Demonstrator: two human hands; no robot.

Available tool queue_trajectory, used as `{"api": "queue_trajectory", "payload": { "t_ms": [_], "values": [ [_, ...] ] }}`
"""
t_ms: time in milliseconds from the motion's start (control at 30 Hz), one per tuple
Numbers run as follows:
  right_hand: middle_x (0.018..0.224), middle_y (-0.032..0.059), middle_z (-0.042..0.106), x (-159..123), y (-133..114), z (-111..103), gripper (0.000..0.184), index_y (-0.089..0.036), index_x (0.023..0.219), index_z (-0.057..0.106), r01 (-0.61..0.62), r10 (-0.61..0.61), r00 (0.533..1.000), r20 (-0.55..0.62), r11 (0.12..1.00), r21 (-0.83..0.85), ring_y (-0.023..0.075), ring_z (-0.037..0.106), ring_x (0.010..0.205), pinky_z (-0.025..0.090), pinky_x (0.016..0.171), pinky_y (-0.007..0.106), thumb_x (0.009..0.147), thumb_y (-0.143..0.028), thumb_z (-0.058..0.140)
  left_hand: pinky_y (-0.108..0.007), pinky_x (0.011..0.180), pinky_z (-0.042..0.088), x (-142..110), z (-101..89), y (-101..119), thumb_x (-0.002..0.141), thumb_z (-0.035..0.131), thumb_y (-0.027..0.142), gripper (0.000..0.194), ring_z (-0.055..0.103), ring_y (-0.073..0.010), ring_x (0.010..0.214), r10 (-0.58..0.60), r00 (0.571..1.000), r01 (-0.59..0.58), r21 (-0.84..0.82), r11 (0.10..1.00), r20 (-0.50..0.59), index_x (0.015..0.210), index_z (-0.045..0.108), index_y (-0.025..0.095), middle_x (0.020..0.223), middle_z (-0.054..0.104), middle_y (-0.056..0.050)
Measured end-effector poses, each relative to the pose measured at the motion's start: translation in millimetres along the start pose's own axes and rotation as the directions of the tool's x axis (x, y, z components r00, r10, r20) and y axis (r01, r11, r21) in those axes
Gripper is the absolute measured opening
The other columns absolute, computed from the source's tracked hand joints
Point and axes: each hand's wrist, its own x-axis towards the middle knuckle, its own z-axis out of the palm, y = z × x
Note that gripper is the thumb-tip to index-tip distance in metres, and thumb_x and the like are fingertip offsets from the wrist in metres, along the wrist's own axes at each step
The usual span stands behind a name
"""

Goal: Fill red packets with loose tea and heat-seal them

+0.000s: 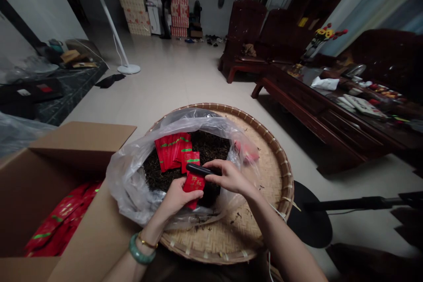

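A red packet (196, 182) with gold characters was in the left hand (178, 196), above the open mouth of a plastic bag (127, 178); the left thumb lay across the packet's front, pinching it against fingers mostly hidden behind; the right hand (228, 176) gripped a black tool (198, 169), its thumb and fingers drawn narrow around one end; the tool lay across the upper end of the packet, though whether it pressed on it I could not tell; just beyond, another red packet with a green band (191, 157) and a fanned row of red packets (168, 152) rested on dark loose leaves (211, 141) inside the bag; the bag sat on a round woven tray (280, 154), where leaf scraps were scattered; a green bangle (141, 252) and a gold bracelet (147, 242) circled the left wrist; to the left stood an open cardboard box (86, 135) with more red packets (62, 218) inside; farther off, a white standing fan (114, 31) stood on the pale floor (172, 70), and a dark wooden table (306, 108), its top cluttered, stood to the right.
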Motion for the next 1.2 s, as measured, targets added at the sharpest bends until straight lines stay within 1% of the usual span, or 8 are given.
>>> {"api": "queue_trajectory", "payload": {
  "t_ms": [133,400,767,933,1033,1067,1133,1200],
  "values": [
    [0.105,0.0055,0.070,5,18,-11,0.037,-0.017,0.107,0.066,-0.074,0.081,0.996,-0.043,0.986,0.151,0.0230,0.064,0.094,0.049,0.083,0.034,0.072,-0.028,0.070,-0.024,0.056,0.044,1,-2.0,-2,0.053,0.077,0.039,0.041,0.058,-0.0166,0.058,0.014,0.999,-0.013,-0.016,1.000,0.036,0.076,0.062,0.009,0.066,0.067,-0.007],
    [0.109,0.0129,0.065,10,61,-3,0.038,-0.015,0.114,0.061,-0.045,-0.104,0.913,-0.394,0.935,-0.351,0.0271,0.057,0.104,0.043,0.091,0.043,0.077,-0.024,0.066,-0.024,0.057,0.046,2,1.0,-4,0.054,0.077,0.039,0.041,0.059,-0.0164,0.059,0.011,0.999,-0.009,-0.057,0.998,0.045,0.077,0.061,0.010,0.067,0.067,-0.007],
    [0.062,0.0005,0.055,16,22,43,0.033,-0.017,0.066,0.057,0.305,-0.380,0.901,-0.209,0.899,-0.315,0.0110,0.048,0.057,0.037,0.057,0.022,0.092,-0.036,0.047,-0.022,0.049,0.045,-6,3.9,0,0.055,0.076,0.034,0.036,0.060,-0.0174,0.055,-0.009,0.992,0.010,-0.005,1.000,0.130,0.076,0.059,0.010,0.063,0.065,-0.005],
    [0.059,-0.0017,0.053,16,26,36,0.035,-0.017,0.069,0.059,0.139,-0.135,0.959,-0.250,0.990,0.000,0.0101,0.047,0.053,0.037,0.052,0.021,0.088,-0.046,0.049,-0.022,0.045,0.048,-9,4.7,-1,0.052,0.083,0.034,0.046,0.063,-0.0198,0.055,-0.051,0.984,0.076,-0.143,0.987,0.170,0.083,0.061,0.009,0.072,0.068,-0.008],
    [0.058,-0.0028,0.050,17,33,28,0.048,-0.017,0.091,0.061,-0.023,0.098,0.960,-0.263,0.962,0.272,0.0100,0.045,0.045,0.033,0.040,0.020,0.089,-0.056,0.034,-0.021,0.044,0.050,-21,-10.4,5,0.050,0.088,0.037,0.049,0.064,-0.0190,0.055,0.065,0.994,-0.092,-0.369,0.925,-0.086,0.084,0.064,0.011,0.081,0.070,-0.010],
    [0.059,-0.0027,0.050,17,35,26,0.052,-0.016,0.096,0.059,-0.056,0.141,0.955,-0.262,0.950,0.308,0.0102,0.045,0.043,0.032,0.038,0.020,0.090,-0.057,0.029,-0.019,0.044,0.050,-26,-18.4,10,0.051,0.087,0.041,0.046,0.064,-0.0168,0.055,0.129,0.952,-0.248,-0.455,0.855,-0.276,0.082,0.065,0.014,0.084,0.070,-0.008],
    [0.060,-0.0017,0.052,17,39,27,0.050,-0.017,0.096,0.059,-0.082,0.148,0.952,-0.266,0.966,0.245,0.0112,0.049,0.046,0.035,0.040,0.020,0.091,-0.054,0.026,-0.016,0.052,0.054,-37,-34.3,22,0.044,0.089,0.050,0.060,0.065,-0.0125,0.063,0.271,0.740,-0.633,-0.500,0.591,-0.616,0.094,0.066,0.026,0.097,0.069,0.002],
    [0.066,0.0003,0.058,17,40,34,0.036,-0.018,0.094,0.059,-0.076,0.078,0.970,-0.232,0.997,0.019,0.0136,0.057,0.057,0.042,0.052,0.023,0.092,-0.045,0.035,-0.015,0.063,0.056,-43,-43.5,32,0.040,0.084,0.064,0.085,0.065,-0.0143,0.085,0.337,0.595,-0.786,-0.438,0.437,-0.730,0.115,0.058,0.034,0.117,0.062,0.003]
  ]
}}
